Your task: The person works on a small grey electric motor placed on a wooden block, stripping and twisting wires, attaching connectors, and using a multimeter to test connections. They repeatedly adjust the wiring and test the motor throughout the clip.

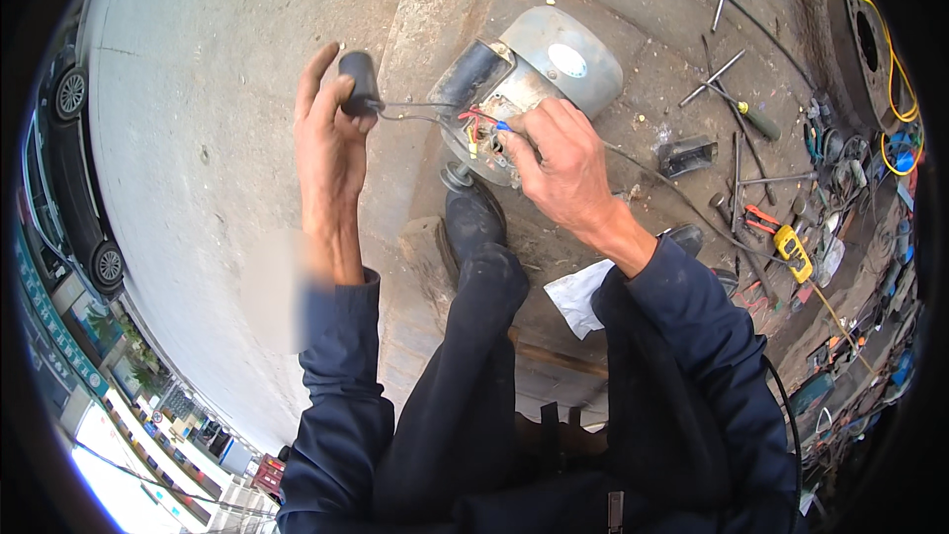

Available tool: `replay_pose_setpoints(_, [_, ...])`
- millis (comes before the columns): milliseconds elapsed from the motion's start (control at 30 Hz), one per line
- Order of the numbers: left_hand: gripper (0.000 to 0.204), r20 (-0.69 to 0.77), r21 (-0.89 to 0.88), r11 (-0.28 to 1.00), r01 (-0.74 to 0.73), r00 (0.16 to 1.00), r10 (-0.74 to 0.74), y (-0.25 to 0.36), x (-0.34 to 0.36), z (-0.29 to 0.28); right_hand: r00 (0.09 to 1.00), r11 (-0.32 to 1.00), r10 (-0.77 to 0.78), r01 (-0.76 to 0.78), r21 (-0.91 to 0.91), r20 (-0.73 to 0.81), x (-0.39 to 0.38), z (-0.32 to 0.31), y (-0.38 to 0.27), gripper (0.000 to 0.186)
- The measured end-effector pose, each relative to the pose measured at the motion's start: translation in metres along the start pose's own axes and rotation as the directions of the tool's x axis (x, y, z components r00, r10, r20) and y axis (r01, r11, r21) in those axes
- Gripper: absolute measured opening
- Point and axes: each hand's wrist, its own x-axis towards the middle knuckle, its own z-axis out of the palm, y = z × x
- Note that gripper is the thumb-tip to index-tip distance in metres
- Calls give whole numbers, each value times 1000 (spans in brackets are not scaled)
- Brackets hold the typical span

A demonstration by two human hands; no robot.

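Observation:
My left hand [334,153] is closed around a black cylindrical capacitor [358,75], held up left of an electric motor. Two dark leads [415,106] run from the capacitor toward the motor. The grey motor [529,89] lies on the ground, its wiring opening showing red and yellow wires [473,129]. Over that opening, my right hand [565,163] pinches a wire with a blue end [502,126] between thumb and fingers. Its fingertips partly hide the wire. A second black cylinder housing [474,74] is fixed to the motor's side. The motor's shaft end [455,175] points toward my shoe.
On the right lie a screwdriver [759,121], metal rods [712,79], a black cover [687,155] and a yellow meter [793,252] with red leads. Scattered tools and parts [870,277] fill the far right. White paper [578,299] lies by my right leg; parked cars [74,168] stand far left.

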Motion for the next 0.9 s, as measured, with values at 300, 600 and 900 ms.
replay_pose_setpoints(300, [34, 51, -190, 765, 616, 784, -619, -108, -144, -36, 996, 998, -65, 66, -20, 54, -2, -1, -13, 17])
replay_pose_setpoints(600, [26, -19, 610, 765, -207, 961, 275, -89, -122, 12, 996, 999, -51, 51, -3, 79, 0, -1, -11, 16])
replay_pose_setpoints(900, [36, 465, 625, 473, -621, 783, 413, -45, -70, 48, 901, 852, 362, -423, 308, 237, 7, -10, -2, 9])
